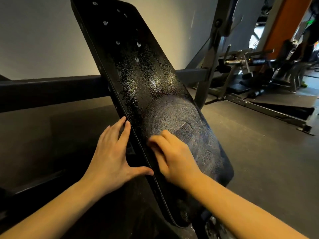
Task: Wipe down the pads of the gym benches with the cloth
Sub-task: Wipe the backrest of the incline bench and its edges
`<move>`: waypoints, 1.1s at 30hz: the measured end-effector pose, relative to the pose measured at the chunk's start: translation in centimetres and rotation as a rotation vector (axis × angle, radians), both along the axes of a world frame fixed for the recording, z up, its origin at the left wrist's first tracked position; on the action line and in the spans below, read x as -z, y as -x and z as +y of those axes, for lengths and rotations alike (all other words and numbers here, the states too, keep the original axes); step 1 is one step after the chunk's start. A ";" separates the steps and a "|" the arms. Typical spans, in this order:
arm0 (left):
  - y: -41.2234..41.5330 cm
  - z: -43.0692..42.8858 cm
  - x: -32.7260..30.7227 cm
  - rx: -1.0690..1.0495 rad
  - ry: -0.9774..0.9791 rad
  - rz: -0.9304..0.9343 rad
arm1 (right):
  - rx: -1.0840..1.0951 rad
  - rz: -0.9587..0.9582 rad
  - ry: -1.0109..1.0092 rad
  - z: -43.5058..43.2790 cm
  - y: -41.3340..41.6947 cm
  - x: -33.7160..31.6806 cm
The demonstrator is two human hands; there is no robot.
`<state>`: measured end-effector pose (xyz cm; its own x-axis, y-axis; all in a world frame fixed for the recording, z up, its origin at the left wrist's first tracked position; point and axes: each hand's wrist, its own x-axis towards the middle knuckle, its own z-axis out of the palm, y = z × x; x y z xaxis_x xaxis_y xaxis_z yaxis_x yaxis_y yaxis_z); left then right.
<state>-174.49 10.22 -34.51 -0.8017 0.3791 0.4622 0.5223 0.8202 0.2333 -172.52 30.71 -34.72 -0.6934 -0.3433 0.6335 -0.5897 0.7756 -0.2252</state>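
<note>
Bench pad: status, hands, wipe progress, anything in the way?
Left hand open, bracing edge of bench pad. Right hand on it, blurred; cloth not visible. Lower part smeared, droplets above. Nothing blocking.

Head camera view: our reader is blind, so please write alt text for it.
A right hand, motion-blurred, rubs the lower part of a tilted black bench pad speckled with droplets and swirl marks. The left hand braces its edge, fingers straight.
</note>
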 end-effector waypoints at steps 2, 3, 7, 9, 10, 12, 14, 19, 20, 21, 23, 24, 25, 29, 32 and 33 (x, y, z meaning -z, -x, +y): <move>-0.1 0.2 -0.1 0.002 -0.007 -0.013 | 0.143 0.015 -0.020 5.7 -1.7 1.6; -0.1 0.3 0.0 0.005 -0.014 -0.020 | 0.294 -0.001 0.014 8.5 -1.2 1.4; -0.5 0.4 -0.2 -0.004 -0.015 -0.043 | 0.736 -0.100 0.240 10.2 4.3 -2.3; -0.5 0.2 -0.3 -0.017 -0.019 -0.047 | 0.597 -0.036 0.265 4.4 4.5 -2.7; -0.5 0.1 -0.4 -0.021 -0.012 -0.043 | 0.451 0.012 0.247 1.5 3.3 -1.9; -0.3 0.1 -0.3 -0.026 0.010 -0.038 | 0.172 0.003 0.106 -1.4 -1.6 1.3; -0.2 0.1 -0.2 -0.035 0.010 -0.043 | 0.078 -0.048 0.022 1.6 -5.5 3.9; -0.4 0.6 -0.3 -0.038 -0.009 -0.056 | 0.774 -0.128 0.209 13.1 -2.9 2.3; -0.4 0.6 -0.4 -0.041 -0.006 -0.055 | 0.815 -0.135 0.229 11.8 -2.4 1.8; -0.5 0.6 -0.4 -0.049 -0.011 -0.054 | 0.766 -0.120 0.234 9.2 -2.4 1.8; -0.5 0.5 -0.6 -0.053 -0.006 -0.047 | 0.484 -0.054 0.214 4.0 -4.3 3.5; -0.5 0.5 -0.6 -0.054 0.000 -0.041 | 0.315 -0.038 0.148 2.3 -6.3 4.7; -0.5 0.5 -0.6 -0.056 0.000 -0.038 | 0.197 -0.039 0.071 2.0 -8.1 5.7; -0.6 0.7 -0.6 -0.046 -0.013 -0.056 | 0.443 -0.128 0.027 10.7 -9.3 6.0; -0.6 0.6 -0.4 -0.041 -0.006 -0.056 | 0.829 -0.189 0.218 14.1 -6.6 4.5; -0.5 0.5 -0.3 -0.041 -0.013 -0.056 | 0.810 -0.174 0.219 11.9 -6.3 4.1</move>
